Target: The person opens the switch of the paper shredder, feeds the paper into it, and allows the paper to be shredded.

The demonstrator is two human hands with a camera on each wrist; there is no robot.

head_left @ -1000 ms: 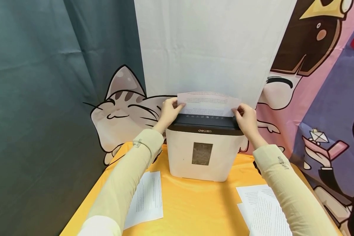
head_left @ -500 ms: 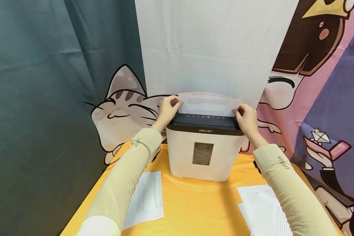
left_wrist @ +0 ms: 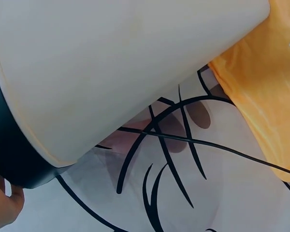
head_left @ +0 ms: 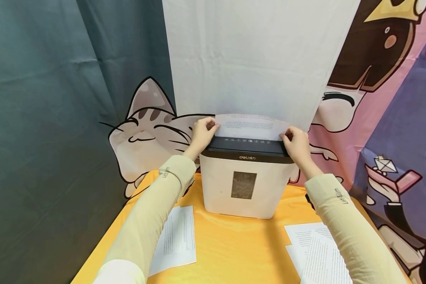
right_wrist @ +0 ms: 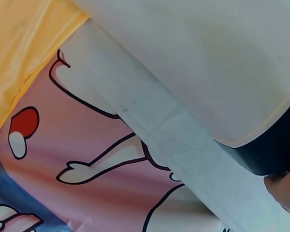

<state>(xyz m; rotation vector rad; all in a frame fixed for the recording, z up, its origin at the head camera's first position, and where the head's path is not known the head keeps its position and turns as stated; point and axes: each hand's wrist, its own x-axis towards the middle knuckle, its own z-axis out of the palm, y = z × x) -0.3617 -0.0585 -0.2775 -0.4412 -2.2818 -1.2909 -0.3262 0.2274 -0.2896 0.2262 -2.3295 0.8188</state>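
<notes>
A white paper shredder (head_left: 220,185) with a black top and a dark window stands upright on the table. From its top slot a printed sheet of paper (head_left: 248,124) sticks up, its upper edge slightly bowed. My left hand (head_left: 203,133) pinches the sheet's left edge between thumb and fingers. At the right edge, close over the black top, my right hand (head_left: 296,144) pinches the paper too. The wrist views catch only a bit of the left hand (left_wrist: 5,205) and the right hand (right_wrist: 286,188), beside the shredder's black rim; the paper is hidden there.
Printed sheets (head_left: 179,240) lie on the yellow tablecloth (head_left: 234,248) at the left. Several more overlapping sheets (head_left: 319,252) lie at the right, partly under the right forearm. A cartoon backdrop (head_left: 245,59) hangs close behind the shredder. A dark cord (left_wrist: 222,145) runs beside the shredder.
The sheet has sunk lower into the slot, with less of it showing above the shredder. My left hand rose slightly, then came back down; my right hand has barely moved.
</notes>
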